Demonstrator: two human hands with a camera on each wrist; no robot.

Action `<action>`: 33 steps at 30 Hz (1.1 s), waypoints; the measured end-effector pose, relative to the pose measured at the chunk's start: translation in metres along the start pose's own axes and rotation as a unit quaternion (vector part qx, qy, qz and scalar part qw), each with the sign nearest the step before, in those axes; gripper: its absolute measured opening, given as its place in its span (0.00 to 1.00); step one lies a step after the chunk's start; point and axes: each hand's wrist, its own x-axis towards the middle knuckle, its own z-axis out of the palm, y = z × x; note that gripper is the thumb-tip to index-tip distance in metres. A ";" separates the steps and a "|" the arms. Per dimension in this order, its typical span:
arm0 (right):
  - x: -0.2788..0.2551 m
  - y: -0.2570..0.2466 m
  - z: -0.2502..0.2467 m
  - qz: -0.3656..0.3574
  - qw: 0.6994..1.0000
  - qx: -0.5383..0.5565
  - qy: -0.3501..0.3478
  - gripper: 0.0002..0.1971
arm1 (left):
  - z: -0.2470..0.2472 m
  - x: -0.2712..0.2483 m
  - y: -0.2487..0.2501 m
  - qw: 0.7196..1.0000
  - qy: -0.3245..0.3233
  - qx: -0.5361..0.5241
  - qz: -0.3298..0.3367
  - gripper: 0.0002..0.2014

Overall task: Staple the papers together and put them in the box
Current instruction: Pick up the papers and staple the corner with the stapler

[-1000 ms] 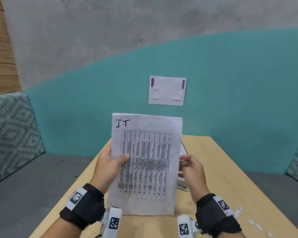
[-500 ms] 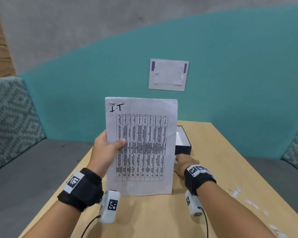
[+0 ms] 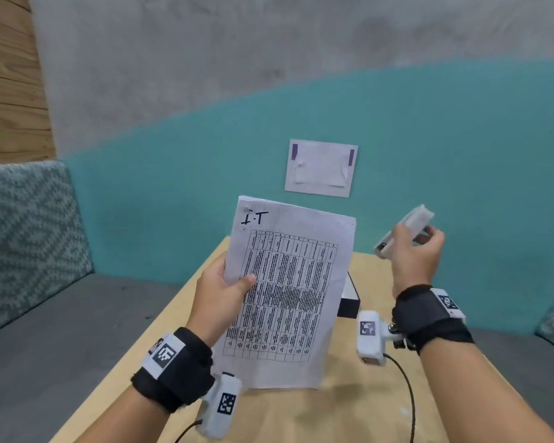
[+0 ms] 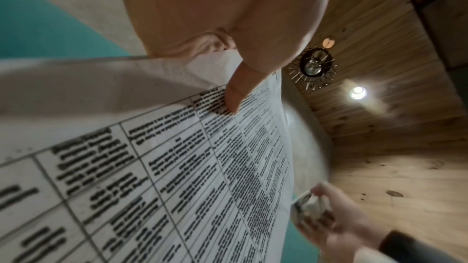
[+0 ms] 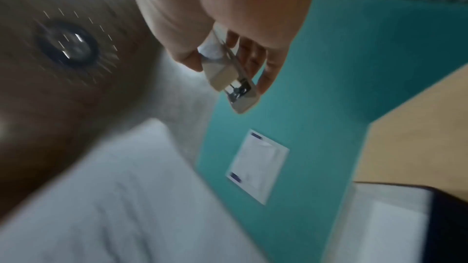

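My left hand [image 3: 227, 292] holds the printed papers [image 3: 288, 289] upright above the table, thumb on the front of the sheet and fingers behind it. The thumb [image 4: 235, 95] presses on the printed table of the papers [image 4: 177, 177]. My right hand [image 3: 413, 251] is raised to the right of the papers and grips a white stapler [image 3: 403, 228]. The stapler [image 5: 228, 75] sits between thumb and fingers, its metal mouth pointing away. The dark box [image 3: 349, 298] with a white inside stands on the table, mostly hidden behind the papers.
The wooden table [image 3: 349, 394] runs forward to a teal wall with a taped white sheet [image 3: 320, 167]. Grey benches with patterned cushions [image 3: 29, 235] flank it. Small white scraps [image 3: 403, 410] lie near the table's right edge.
My right hand went down to the table beside the box, took the white stapler and lifted it up to the right of the papers. The left hand kept holding the papers, now tilted slightly.
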 end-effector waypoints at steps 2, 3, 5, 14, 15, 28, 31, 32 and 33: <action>0.008 -0.035 0.001 0.008 0.998 0.061 -0.012 0.04 | 0.004 0.000 0.003 1.000 0.001 0.021 0.018 0.18; 0.010 -0.051 0.001 0.015 0.996 0.087 -0.029 0.05 | 0.007 0.000 0.005 0.999 0.001 0.031 0.024 0.17; 0.004 -0.076 0.003 0.010 0.985 0.153 -0.082 0.07 | 0.012 -0.001 0.009 0.998 -0.001 0.047 0.036 0.17; -0.036 -0.097 0.022 -0.161 0.961 0.080 -0.209 0.06 | 0.029 -0.008 0.022 0.994 -0.022 0.082 0.070 0.23; -0.035 -0.093 0.023 -0.170 0.963 0.052 -0.202 0.08 | 0.029 -0.008 0.022 0.994 -0.022 0.081 0.071 0.22; -0.072 -0.117 0.046 -0.070 0.954 0.103 -0.272 0.04 | 0.041 -0.018 0.029 0.987 -0.045 0.126 0.095 0.13; -0.079 -0.126 0.049 -0.091 0.955 0.122 -0.254 0.07 | 0.044 -0.021 0.030 0.982 -0.042 0.148 0.108 0.12; -0.081 -0.129 0.050 -0.091 0.956 0.132 -0.247 0.08 | 0.044 -0.022 0.030 0.981 -0.042 0.151 0.111 0.12; -0.082 -0.130 0.052 -0.092 0.956 0.140 -0.241 0.09 | 0.044 -0.022 0.031 0.981 -0.044 0.150 0.112 0.12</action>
